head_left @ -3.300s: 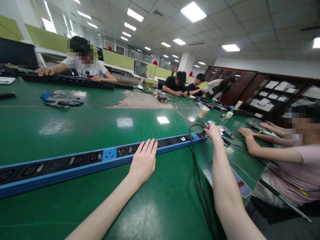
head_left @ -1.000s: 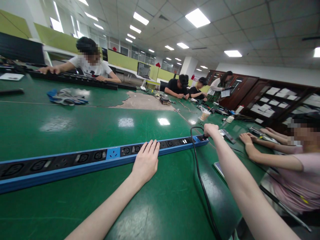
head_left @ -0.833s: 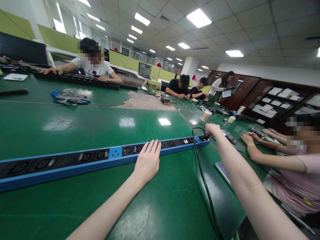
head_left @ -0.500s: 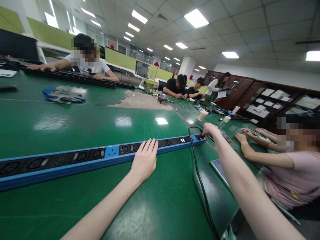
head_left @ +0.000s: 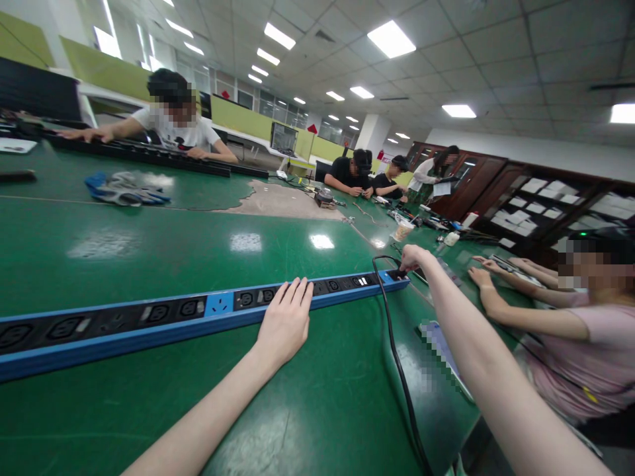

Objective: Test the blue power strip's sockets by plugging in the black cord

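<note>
Blue strip point(head_left: 149, 324) — one — under left hand point(head_left: 284, 325); right hand point(head_left: 411, 256) on cable point(head_left: 395, 360).

power strip point(head_left: 198, 311) on table point(head_left: 149, 244), gloves point(head_left: 124, 188) behind.

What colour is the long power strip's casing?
The power strip casing is blue, its socket face black; head view shows it.

The tabletop point(head_left: 149, 244) is showing a smooth, glossy green mat, with a torn patch point(head_left: 288, 198) lying dull and rough. The power strip point(head_left: 149, 330) is gleaming in satin blue casing around matt black plastic sockets. Its cable point(head_left: 397, 357) is looking rubbery and matt, the gloves point(head_left: 124, 188) soft cloth, and the cabinets point(head_left: 476, 185) polished dark wood.
</note>
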`<move>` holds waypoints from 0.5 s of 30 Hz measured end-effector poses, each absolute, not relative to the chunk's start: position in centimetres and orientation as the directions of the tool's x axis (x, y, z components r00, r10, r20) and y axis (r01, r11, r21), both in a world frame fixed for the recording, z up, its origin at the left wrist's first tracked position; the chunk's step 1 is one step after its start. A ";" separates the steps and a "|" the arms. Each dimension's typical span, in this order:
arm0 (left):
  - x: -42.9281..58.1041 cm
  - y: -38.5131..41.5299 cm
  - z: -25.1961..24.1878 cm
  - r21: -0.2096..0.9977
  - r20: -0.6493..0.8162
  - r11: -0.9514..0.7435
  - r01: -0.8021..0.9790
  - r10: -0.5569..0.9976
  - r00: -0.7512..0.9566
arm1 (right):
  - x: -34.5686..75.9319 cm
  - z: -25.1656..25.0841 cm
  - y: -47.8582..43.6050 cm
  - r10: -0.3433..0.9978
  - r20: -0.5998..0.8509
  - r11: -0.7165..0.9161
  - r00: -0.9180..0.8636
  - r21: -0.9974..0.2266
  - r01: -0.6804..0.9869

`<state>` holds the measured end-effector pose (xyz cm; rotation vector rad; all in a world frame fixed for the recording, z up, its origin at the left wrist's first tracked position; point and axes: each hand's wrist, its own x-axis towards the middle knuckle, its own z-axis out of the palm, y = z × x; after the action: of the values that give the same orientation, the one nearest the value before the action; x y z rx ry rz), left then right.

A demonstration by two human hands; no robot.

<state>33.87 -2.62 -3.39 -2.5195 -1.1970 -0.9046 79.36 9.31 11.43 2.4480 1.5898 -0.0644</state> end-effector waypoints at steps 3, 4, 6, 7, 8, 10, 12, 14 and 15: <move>33.9 -2.6 -3.4 0.069 0.604 -0.649 0.758 0.632 0.486 | 79.1 11.3 8.8 0.839 -0.244 -0.455 0.486 0.176 0.873; 33.9 -2.5 -3.5 0.070 0.604 -0.648 0.758 0.632 0.485 | 79.1 11.3 8.8 0.845 -0.232 -0.452 0.482 0.173 0.875; 33.9 -2.5 -3.5 0.069 0.606 -0.646 0.760 0.632 0.482 | 79.1 11.3 8.9 0.850 -0.220 -0.451 0.478 0.166 0.877; 33.9 -2.5 -3.6 0.066 0.606 -0.645 0.761 0.632 0.483 | 79.1 11.4 9.2 0.848 -0.222 -0.455 0.481 0.160 0.876; 33.9 -2.5 -3.6 0.063 0.605 -0.645 0.762 0.631 0.484 | 79.2 11.4 9.5 0.841 -0.232 -0.463 0.488 0.159 0.872; 33.9 -2.4 -3.6 0.055 0.601 -0.644 0.763 0.632 0.490 | 79.2 11.5 10.3 0.824 -0.252 -0.475 0.508 0.182 0.861; 33.8 -2.4 -3.6 0.052 0.598 -0.640 0.766 0.635 0.490 | 79.3 11.4 10.8 0.815 -0.260 -0.472 0.518 0.219 0.854; 33.8 -2.4 -3.6 0.053 0.598 -0.639 0.767 0.636 0.488 | 79.7 11.2 10.7 0.830 -0.259 -0.452 0.494 0.207 0.867; 33.8 -2.4 -3.6 0.056 0.599 -0.640 0.766 0.635 0.487 | 80.1 11.0 10.4 0.844 -0.257 -0.440 0.472 0.174 0.881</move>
<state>33.79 -2.42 -3.57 -2.5138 -1.2041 -0.8742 80.08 10.36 11.02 2.4403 1.4704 -0.1898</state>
